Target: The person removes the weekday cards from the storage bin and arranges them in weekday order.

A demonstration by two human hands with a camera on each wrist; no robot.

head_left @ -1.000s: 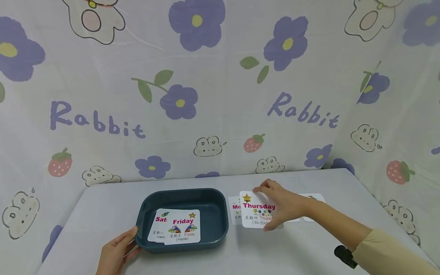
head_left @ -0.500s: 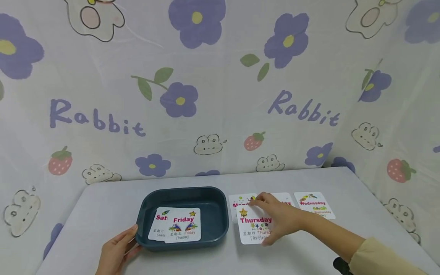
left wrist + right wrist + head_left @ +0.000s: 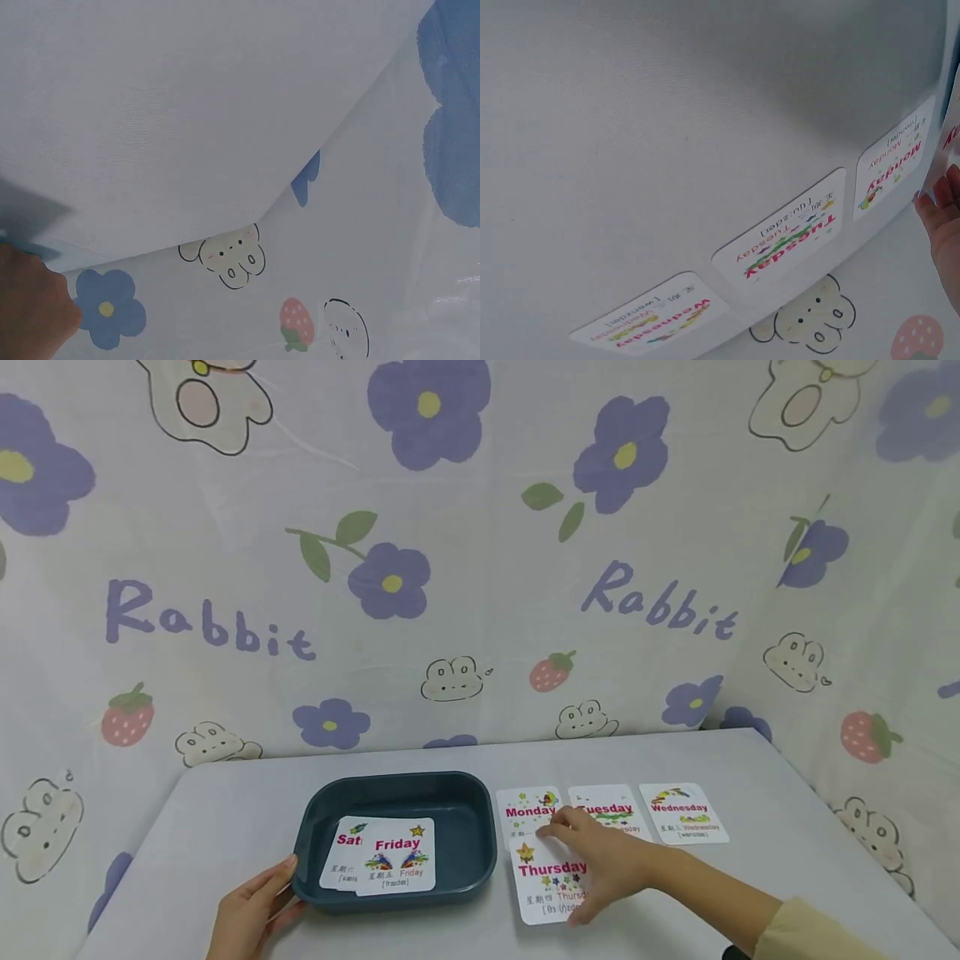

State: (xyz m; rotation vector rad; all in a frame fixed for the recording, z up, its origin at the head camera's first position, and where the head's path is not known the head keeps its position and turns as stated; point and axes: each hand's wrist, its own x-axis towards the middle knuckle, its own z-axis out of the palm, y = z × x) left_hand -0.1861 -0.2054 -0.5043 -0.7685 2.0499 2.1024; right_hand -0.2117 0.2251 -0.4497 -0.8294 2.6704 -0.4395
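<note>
In the head view, my left hand (image 3: 251, 910) grips the left end of a dark teal tray (image 3: 463, 839), thumb at the rim and fingers lower down. Inside the tray lie a Friday card (image 3: 408, 864) and a Saturday card (image 3: 341, 860), partly overlapping. My right hand (image 3: 611, 860) holds a white Thursday card (image 3: 536, 893) by its top and bottom edges, covering its right side. This card overlaps the lower part of the Monday card (image 3: 521, 802) in view. Only the edge of the Thursday card (image 3: 952, 139) shows in the right wrist view.
A Tuesday card (image 3: 618, 806) and a Wednesday card (image 3: 684, 827) lie face up in a row with Monday on the white table (image 3: 787, 843). Behind the table hangs a cloth (image 3: 480, 527) printed with flowers and rabbits. A dark object (image 3: 733, 952) shows by the right sleeve.
My right hand has moved the Thursday card down and slightly left, nearer the table's front. The Monday, Tuesday and Wednesday cards show more fully. My left hand stays on the tray.
</note>
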